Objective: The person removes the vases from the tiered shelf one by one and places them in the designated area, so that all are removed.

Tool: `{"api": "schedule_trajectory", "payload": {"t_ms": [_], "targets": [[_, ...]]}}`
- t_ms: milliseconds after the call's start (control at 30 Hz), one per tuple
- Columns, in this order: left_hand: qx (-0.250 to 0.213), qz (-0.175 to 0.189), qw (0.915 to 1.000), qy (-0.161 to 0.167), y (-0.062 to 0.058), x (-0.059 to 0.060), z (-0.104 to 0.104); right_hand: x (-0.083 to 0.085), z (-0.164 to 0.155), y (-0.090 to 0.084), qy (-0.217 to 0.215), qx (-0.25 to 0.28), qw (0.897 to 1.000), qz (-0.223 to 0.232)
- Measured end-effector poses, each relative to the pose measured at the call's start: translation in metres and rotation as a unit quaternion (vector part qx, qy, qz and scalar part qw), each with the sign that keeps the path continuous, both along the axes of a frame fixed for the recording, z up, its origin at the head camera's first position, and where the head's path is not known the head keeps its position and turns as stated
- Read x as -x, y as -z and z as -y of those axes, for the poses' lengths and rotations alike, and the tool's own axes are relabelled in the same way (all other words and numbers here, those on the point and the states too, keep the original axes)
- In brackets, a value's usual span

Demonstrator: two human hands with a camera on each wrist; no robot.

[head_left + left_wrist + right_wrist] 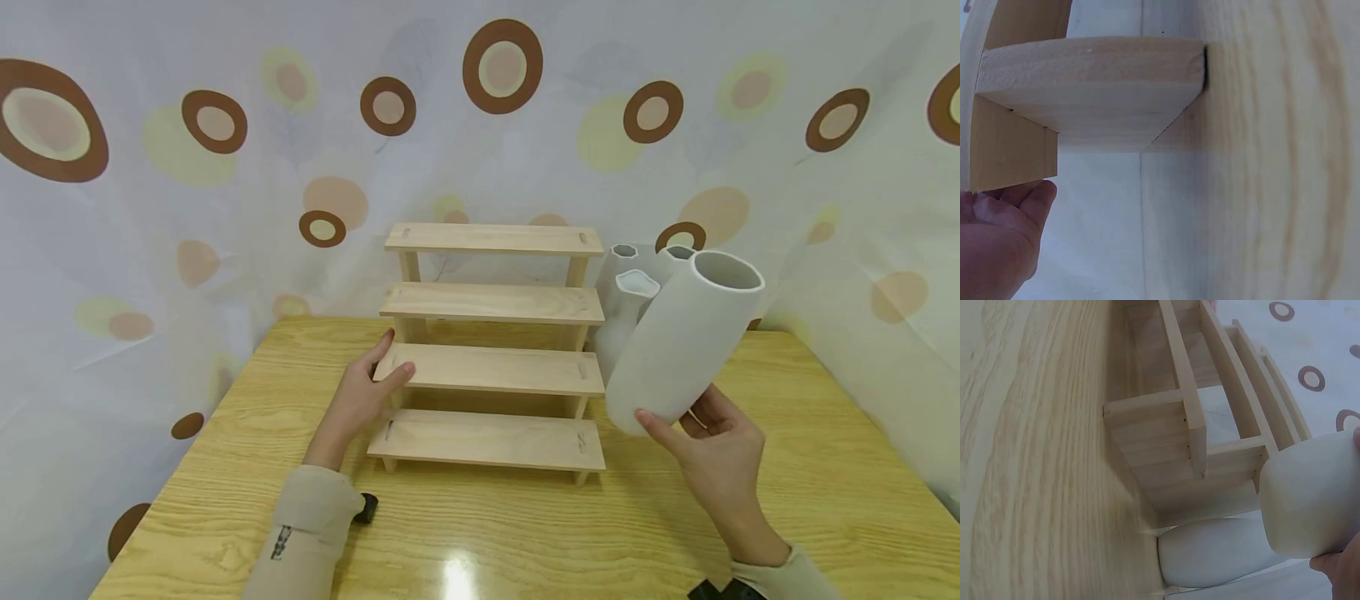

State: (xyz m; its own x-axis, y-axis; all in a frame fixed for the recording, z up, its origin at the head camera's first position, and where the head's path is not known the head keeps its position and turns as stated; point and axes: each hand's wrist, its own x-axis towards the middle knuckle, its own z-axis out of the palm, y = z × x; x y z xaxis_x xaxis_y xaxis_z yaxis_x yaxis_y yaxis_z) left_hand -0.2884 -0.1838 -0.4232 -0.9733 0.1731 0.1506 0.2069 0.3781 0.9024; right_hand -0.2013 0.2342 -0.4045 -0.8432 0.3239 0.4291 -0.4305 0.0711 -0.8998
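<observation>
A four-tier wooden display shelf (487, 368) stands on the table. My left hand (358, 404) grips the left end of its second tier from the bottom, thumb on top; the left wrist view shows the fingers (1038, 203) curled at the board's edge. To the right of the shelf, my right hand (720, 467) holds a tall white vase (678, 337) low on its body, thumb on the near side. This vase leans to the right, its open mouth up, and is raised above the table. The right wrist view has its rounded base (1310, 494) beside the tiers.
Several other white vases stand close to the shelf's right side, among them one with a wavy rim (637, 285), partly hidden by the held vase. Behind the wood-grain table (480, 533) hangs a white cloth (450, 150) with a circle pattern.
</observation>
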Motion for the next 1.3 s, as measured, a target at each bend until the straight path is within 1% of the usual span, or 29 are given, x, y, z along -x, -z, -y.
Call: {"api": "schedule_trajectory", "payload": {"t_ms": [100, 367, 667, 833, 967, 1167, 1300], "targets": [[-0.003, -0.001, 1.0000, 0.002, 0.000, 0.000, 0.000, 0.001, -0.001, 0.002, 0.002, -0.002, 1.000, 0.002], [0.001, 0.002, 1.0000, 0.001, 0.000, 0.000, 0.000, 0.006, -0.004, 0.012, 0.029, -0.017, 0.999, 0.025], [-0.001, -0.001, 1.0000, 0.001, -0.001, 0.000, -0.001, 0.013, -0.010, 0.025, 0.012, -0.009, 1.000, 0.026], [-0.003, -0.004, 1.0000, 0.002, -0.002, -0.001, -0.001, 0.016, -0.013, 0.030, 0.009, -0.010, 1.000, 0.028], [-0.005, -0.002, 1.0000, 0.001, -0.003, -0.001, -0.001, 0.018, -0.013, 0.033, 0.012, -0.020, 0.999, 0.039], [-0.005, -0.001, 1.0000, 0.002, 0.000, 0.001, -0.001, 0.018, -0.013, 0.035, 0.016, -0.028, 0.997, 0.067], [-0.008, 0.003, 1.0000, 0.001, 0.001, 0.002, 0.000, 0.019, -0.013, 0.036, 0.011, -0.036, 0.997, 0.073]]}}
